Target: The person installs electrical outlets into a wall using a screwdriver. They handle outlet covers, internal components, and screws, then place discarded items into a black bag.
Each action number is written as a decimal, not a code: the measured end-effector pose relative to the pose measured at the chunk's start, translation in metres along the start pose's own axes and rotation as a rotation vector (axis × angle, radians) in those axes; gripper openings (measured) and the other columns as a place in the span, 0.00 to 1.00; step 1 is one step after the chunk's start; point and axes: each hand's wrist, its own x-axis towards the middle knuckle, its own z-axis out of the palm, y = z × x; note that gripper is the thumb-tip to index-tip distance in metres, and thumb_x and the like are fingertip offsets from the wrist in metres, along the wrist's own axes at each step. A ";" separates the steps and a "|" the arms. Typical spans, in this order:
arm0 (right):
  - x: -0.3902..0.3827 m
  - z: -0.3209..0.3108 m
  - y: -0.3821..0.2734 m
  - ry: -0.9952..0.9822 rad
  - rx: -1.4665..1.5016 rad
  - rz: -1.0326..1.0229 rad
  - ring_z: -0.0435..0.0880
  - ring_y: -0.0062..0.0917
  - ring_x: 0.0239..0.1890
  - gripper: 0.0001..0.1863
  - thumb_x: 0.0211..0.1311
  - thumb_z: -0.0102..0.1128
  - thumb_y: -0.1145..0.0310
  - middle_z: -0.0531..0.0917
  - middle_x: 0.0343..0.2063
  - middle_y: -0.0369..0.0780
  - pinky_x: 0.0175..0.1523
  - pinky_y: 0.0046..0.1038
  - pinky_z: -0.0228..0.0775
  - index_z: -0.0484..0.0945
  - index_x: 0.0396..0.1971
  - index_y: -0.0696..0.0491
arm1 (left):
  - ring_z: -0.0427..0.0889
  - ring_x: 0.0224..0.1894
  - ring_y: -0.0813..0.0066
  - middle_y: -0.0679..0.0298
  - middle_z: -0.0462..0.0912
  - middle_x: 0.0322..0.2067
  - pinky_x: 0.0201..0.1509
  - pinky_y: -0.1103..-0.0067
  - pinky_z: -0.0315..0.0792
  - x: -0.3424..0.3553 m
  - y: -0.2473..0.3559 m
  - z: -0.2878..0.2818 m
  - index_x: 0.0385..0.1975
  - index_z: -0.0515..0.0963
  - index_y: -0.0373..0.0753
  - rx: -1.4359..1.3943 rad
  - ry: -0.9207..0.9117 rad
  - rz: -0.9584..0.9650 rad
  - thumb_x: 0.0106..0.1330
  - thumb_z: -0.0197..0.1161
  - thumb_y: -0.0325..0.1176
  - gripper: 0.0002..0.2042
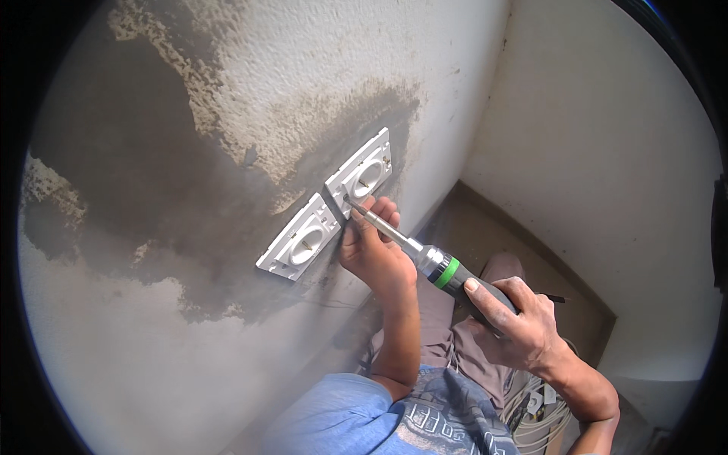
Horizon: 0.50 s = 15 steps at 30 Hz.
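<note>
My right hand is wrapped round the black handle of a screwdriver with a green ring and a silver shaft. Its tip meets the left end of a white wall socket, at a screw. Close to the tip, my left hand has its fingers curled about the slim front of the shaft, just under the socket's lower edge; the exact contact is partly hidden. A second white wall socket sits in the wall to the left, with a narrow gap between the two. Neither socket has a cover frame.
Dark grey patched plaster surrounds the sockets on the pale rough wall. Another wall meets it at a corner on the right. Coiled pale cable lies beside my legs, low on the right.
</note>
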 end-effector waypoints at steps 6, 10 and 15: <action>0.013 -0.011 0.004 0.051 0.562 0.294 0.75 0.22 0.22 0.24 0.58 0.66 0.67 0.80 0.25 0.40 0.30 0.25 0.69 0.78 0.55 0.57 | 0.85 0.38 0.75 0.57 0.84 0.36 0.41 0.84 0.80 0.001 -0.003 -0.006 0.42 0.80 0.29 -0.043 -0.062 0.016 0.72 0.58 0.35 0.13; 0.017 -0.018 0.001 0.014 0.874 0.554 0.76 0.16 0.30 0.23 0.64 0.63 0.63 0.83 0.31 0.38 0.38 0.22 0.69 0.78 0.56 0.59 | 0.85 0.39 0.76 0.58 0.85 0.37 0.41 0.85 0.79 0.002 -0.007 -0.008 0.42 0.81 0.29 -0.092 -0.114 0.038 0.72 0.59 0.36 0.13; 0.014 -0.016 0.008 0.029 0.647 0.326 0.77 0.19 0.26 0.22 0.62 0.63 0.66 0.84 0.28 0.40 0.36 0.22 0.69 0.79 0.54 0.58 | 0.84 0.38 0.76 0.58 0.85 0.37 0.42 0.84 0.79 0.002 -0.008 -0.008 0.42 0.80 0.29 -0.054 -0.089 0.037 0.72 0.59 0.36 0.14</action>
